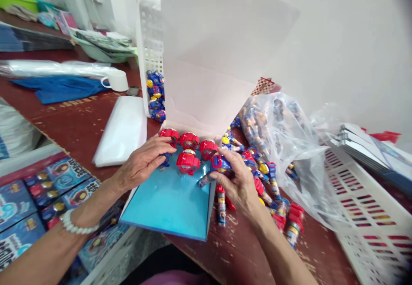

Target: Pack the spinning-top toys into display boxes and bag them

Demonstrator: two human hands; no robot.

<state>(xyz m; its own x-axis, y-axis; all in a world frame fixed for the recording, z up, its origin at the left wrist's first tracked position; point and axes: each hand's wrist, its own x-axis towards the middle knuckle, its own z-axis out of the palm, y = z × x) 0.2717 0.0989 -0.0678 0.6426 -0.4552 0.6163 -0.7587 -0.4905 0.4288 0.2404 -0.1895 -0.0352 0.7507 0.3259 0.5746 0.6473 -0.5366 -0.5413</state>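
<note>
An open display box [167, 207] with a light blue inside lies on the table, its tall white lid standing up at the back. Several red watch-shaped toys [188, 161] sit upright in its far part. My left hand [140, 162] reaches over the box's left side, fingers closed around a blue watch-shaped toy [165, 159] that they partly cover. At the right wall, my right hand [236, 177] grips another blue watch-shaped toy [220, 163] with a red front, between thumb and fingers. A clear printed tube [206, 180] sticks out from it over the box.
Loose toys with tubes [270, 173] are heaped right of the box, beside a clear plastic bag [283, 126] of more tubes. White baskets [363, 216] stand right and behind. Left are plastic sleeves [120, 130], a white mug [116, 80] and a lower carton of packed boxes [64, 175].
</note>
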